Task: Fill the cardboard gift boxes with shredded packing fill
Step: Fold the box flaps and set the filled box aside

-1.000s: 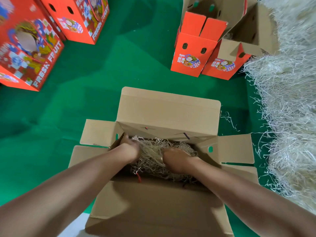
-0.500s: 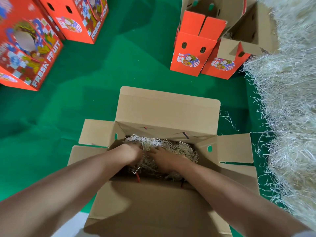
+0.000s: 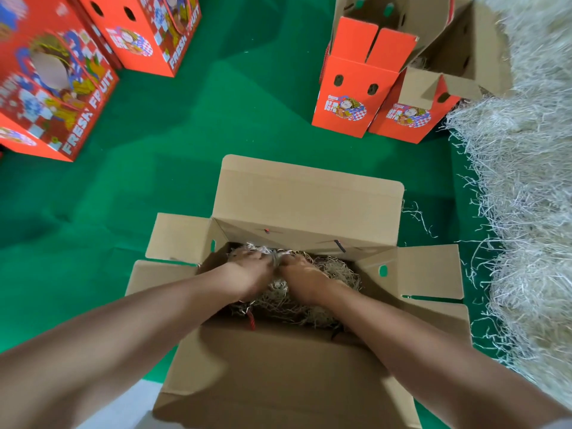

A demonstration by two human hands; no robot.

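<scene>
on the green cloth point(image 3: 185, 150) right below the camera stands an open brown cardboard gift box point(image 3: 309, 196), its long far flap upright, its two short side flaps folded outward and its near flap lying towards the person. both bare forearms reach in over the near flap. the left hand point(image 3: 252, 274) and the right hand point(image 3: 301, 275) sit side by side in the far left part of the opening, touching or almost touching each other, backs up, resting on the shredded packing fill point(image 3: 278, 305) that lies in the box. the fingers of both hands bend down into the pale strands near the far wall and their tips are buried, so i cannot tell whether they are spread, pressed together or gripping a tuft. the fill covers the bottom of the box from the left side to past the middle, with a darker gap showing at the right end. a red cord point(image 3: 251, 320) pokes up at the near inner wall. a large loose pile of fill point(image 3: 526, 212) runs along the right edge of the view, with stray strands on the cloth beside the box. two open red boxes point(image 3: 349, 97) stand side by side at the upper right, near the pile, and two closed red boxes point(image 3: 52, 97) printed "fresh fruit" stand at the upper left, well apart from the hands.
</scene>
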